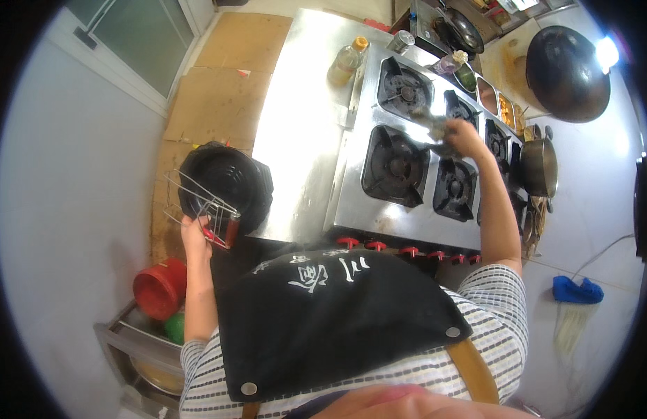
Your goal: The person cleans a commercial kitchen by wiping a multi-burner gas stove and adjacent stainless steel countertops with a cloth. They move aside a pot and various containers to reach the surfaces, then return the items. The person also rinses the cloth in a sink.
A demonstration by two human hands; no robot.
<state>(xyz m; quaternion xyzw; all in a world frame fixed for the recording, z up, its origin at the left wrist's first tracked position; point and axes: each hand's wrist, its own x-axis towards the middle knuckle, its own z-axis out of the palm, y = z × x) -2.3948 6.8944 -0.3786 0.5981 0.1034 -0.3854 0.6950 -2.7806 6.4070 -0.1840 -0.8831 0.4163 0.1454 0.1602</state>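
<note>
My left hand grips a wire-framed metal utensil with reddish handles, held over a black round bin at the steel counter's left edge. My right hand is over the multi-burner gas stove, closed on a blurred greyish cloth or scrubber between the burners. Its exact kind cannot be told. Near that hand are a front burner and a back burner, with black pan supports and no pots on them.
A bottle of yellowish liquid stands on the steel counter. Right of the stove are a metal pot and a large dark wok. Food trays line its back. A red bucket is at lower left; red knobs line the stove's front.
</note>
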